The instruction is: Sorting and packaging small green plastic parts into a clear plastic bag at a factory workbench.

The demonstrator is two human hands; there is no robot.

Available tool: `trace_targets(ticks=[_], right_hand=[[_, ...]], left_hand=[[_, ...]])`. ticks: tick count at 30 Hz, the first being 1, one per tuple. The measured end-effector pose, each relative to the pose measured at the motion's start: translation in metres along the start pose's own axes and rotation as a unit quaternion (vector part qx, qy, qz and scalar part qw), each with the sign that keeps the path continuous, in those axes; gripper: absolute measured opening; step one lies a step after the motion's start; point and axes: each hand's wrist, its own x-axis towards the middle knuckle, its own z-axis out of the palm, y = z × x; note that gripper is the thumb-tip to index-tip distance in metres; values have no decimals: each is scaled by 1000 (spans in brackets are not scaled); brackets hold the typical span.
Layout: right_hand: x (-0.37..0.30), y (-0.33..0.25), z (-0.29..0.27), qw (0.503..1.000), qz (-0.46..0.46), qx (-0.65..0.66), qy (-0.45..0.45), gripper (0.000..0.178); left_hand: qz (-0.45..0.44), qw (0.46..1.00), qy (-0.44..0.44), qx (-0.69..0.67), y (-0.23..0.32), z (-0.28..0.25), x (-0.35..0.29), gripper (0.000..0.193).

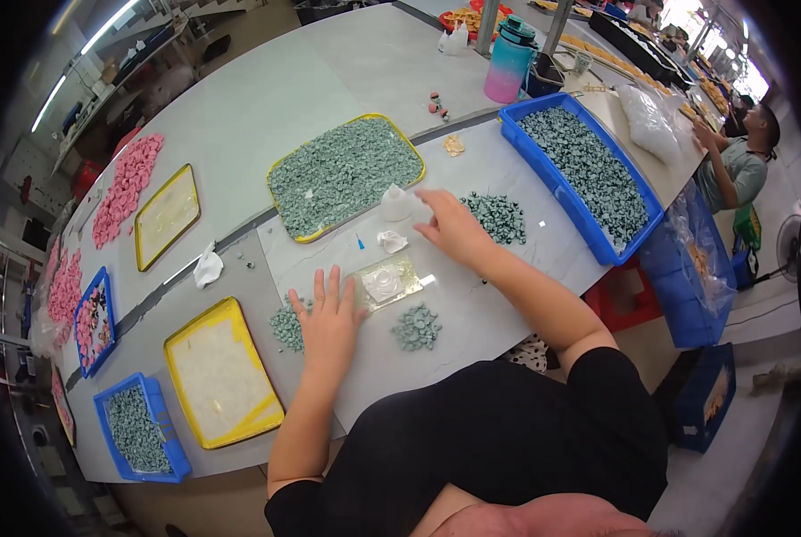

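My left hand [331, 320] lies flat with fingers spread, between a small pile of grey-green pieces [286, 328] and a yellowish clear plate [402, 287] smeared with white paste [383, 282]. Another small pile of grey-green pieces [417, 328] sits just below the plate. My right hand [459, 231] is beyond the plate, thumb and fingers apart, close beside a small white object [396, 204] whose kind I cannot make out. A crumpled white tissue [391, 241] and a blue-tipped needle-like piece [360, 242] lie nearby. Under my right wrist side is a pile of dark-green pieces [499, 218].
A yellow-rimmed tray [421, 161] heaped with grey-green pieces stands ahead. A blue tray [656, 224] of dark-green pieces is at right, a smaller blue tray [178, 452] at left. Yellow trays [221, 371], pink pieces [127, 192] and a bottle [510, 63] stand farther out. A person [745, 166] sits at right.
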Motion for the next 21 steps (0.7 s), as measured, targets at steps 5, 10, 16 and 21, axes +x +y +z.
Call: trace_targets(ticks=[5,10,16,21], right_hand=[[29,-1,18,998,31,46,-29,45],[49,-19,27,992,63,68,-88,47],[34,-24,39,998,11,41,42,31],[27,-17,37,986,-19,-14,-168,18]], left_hand=[[-22,999,1,30,-8,-14,-12,47],[-43,999,-19,-10,-15,-24,-16,52],[4,999,-35,-39,-11,-17,-12,55],[31,999,-25,-17,-14,0,1,51]])
